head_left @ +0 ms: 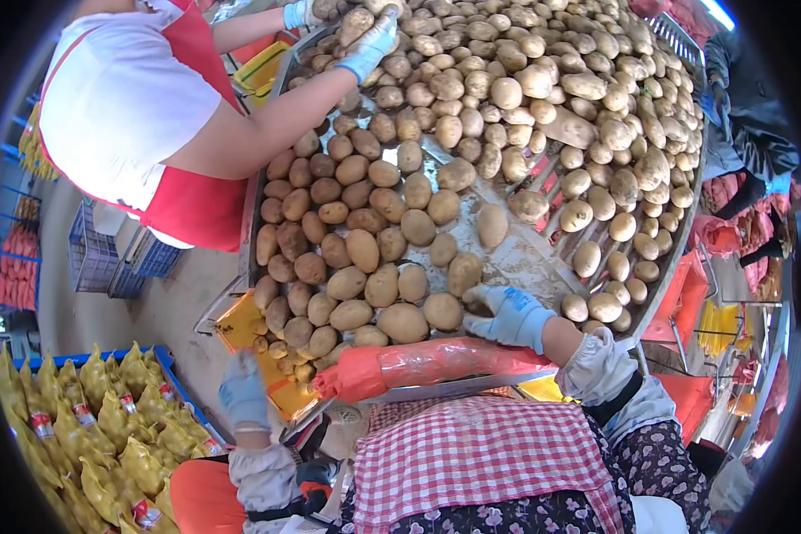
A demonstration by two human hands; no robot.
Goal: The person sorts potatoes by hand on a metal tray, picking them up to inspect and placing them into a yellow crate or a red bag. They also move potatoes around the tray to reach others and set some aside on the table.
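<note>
My right hand (510,313), in a light blue glove, rests at the near edge of the metal sorting table (534,236). Its thumb and fingers are apart, pointing left towards the potatoes (404,322), and nothing shows between them. A red plastic-wrapped roll (445,363) lies along the table edge just under this hand. My left hand (244,392), also gloved, hangs off the table beside the orange chute (280,396) holding small potatoes; motion smears its fingers, and whether it holds anything cannot be made out.
A co-worker (142,116) in a red apron leans over the table's left side, gloved hands on potatoes at the far end. Yellow net bags (107,427) fill a blue-edged container at lower left. Blue crates (93,254) stand behind. Another person (748,107) is at the right.
</note>
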